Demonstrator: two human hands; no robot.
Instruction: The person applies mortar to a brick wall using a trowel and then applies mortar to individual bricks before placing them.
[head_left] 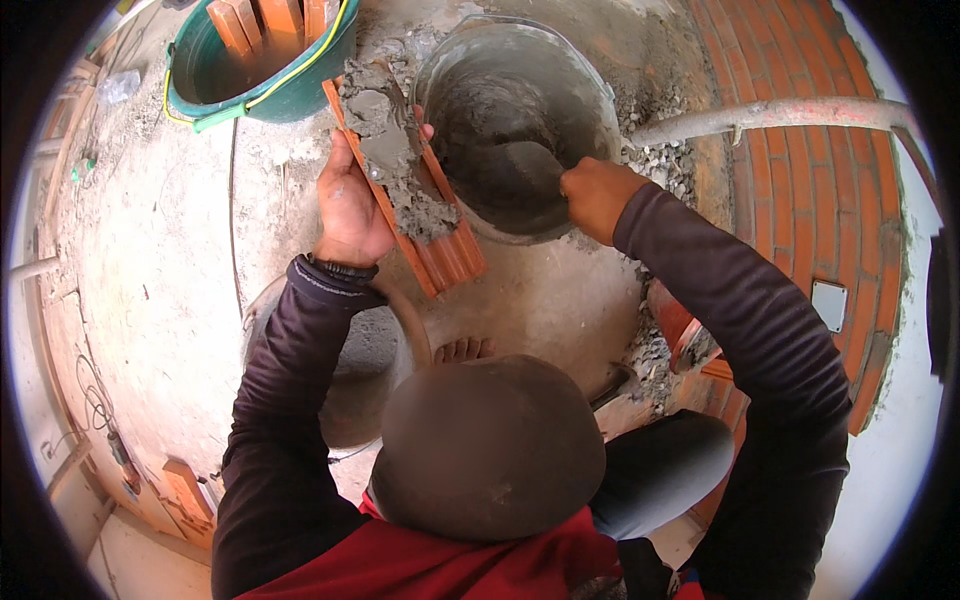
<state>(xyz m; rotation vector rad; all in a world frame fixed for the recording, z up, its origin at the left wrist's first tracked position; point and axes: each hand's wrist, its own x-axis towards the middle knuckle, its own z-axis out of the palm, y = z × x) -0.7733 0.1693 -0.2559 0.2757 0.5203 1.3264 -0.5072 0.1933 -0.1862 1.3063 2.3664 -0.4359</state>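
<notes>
My left hand (352, 205) is closed around a ridged orange brick strip (455, 262), which tilts with its upper end to the left. Wet grey mortar (385, 140) lies thick and uneven along its upper part. My right hand (598, 200) is closed at the near right of a grey mortar bucket (470, 228), gripping a trowel. The trowel's rounded, mortar-coated blade (525, 175) is down inside the bucket, against the mortar; its handle is hidden by my fingers.
A green bucket (290, 100) with brick strips (235, 28) in murky water stands at the far left. Another round container (415, 330) is beneath my left forearm. A pole (770, 115) crosses at right before the brick surface (800, 200). Rubble (665, 170) lies beside the mortar bucket.
</notes>
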